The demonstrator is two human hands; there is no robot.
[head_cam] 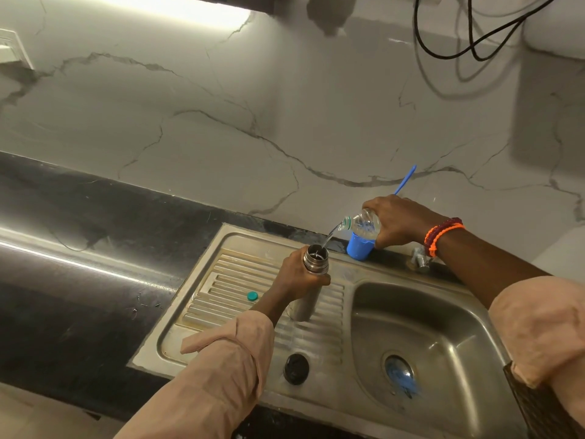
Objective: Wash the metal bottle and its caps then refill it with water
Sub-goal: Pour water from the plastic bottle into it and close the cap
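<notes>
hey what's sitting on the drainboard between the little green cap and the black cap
In the head view, the left hand and its peach sleeve cross that stretch between the green cap and black cap, gripping the metal bottle. Otherwise bare ribbed drainboard.

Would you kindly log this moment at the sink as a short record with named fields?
left hand: left hand grips the metal bottle upright on the drainboard
right hand: right hand tilts a clear plastic bottle
action: water pours into the metal bottle's open mouth
loose caps: teal cap and black cap lie on the drainboard
behind: blue cup
basin: blue item at the drain
</notes>
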